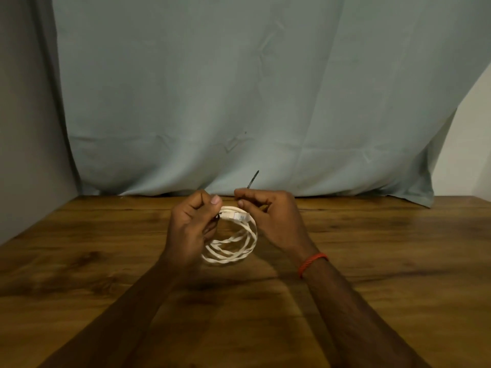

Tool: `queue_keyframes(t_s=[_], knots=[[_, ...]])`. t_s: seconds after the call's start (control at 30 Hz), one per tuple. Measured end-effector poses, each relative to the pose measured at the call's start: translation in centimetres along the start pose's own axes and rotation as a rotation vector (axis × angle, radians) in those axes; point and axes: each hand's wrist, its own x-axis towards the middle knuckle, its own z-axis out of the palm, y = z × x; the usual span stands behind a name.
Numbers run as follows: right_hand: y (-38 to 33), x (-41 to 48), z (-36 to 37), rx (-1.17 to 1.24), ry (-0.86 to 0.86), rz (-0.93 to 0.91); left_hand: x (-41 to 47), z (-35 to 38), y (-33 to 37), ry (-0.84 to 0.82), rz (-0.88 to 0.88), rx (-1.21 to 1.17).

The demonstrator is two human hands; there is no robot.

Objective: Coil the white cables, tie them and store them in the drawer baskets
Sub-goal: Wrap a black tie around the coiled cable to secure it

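A white cable (pixel 233 248), coiled into a loop of several turns, hangs between my hands just above the wooden table (pixel 372 261). Its clear plug ends (pixel 235 216) lie together at the top of the coil. My left hand (pixel 191 227) grips the coil at its upper left, thumb pressed toward the plugs. My right hand (pixel 271 216) pinches a thin black tie (pixel 253 179) at the coil's top right; the tie's free end sticks up and to the right above my fingers. No drawer or basket is in view.
A pale blue-grey cloth (pixel 265 88) hangs behind the table's far edge. A grey wall (pixel 26 128) stands on the left. A red thread band (pixel 310 262) circles my right wrist.
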Motion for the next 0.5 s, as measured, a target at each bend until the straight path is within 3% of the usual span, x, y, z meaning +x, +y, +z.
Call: queue_keyframes(t_s=[0.5], knots=[[0.5, 0.4, -0.45, -0.141, -0.155, -0.028, -0.16, -0.14, -0.06, -0.069, 0.05, 0.084]])
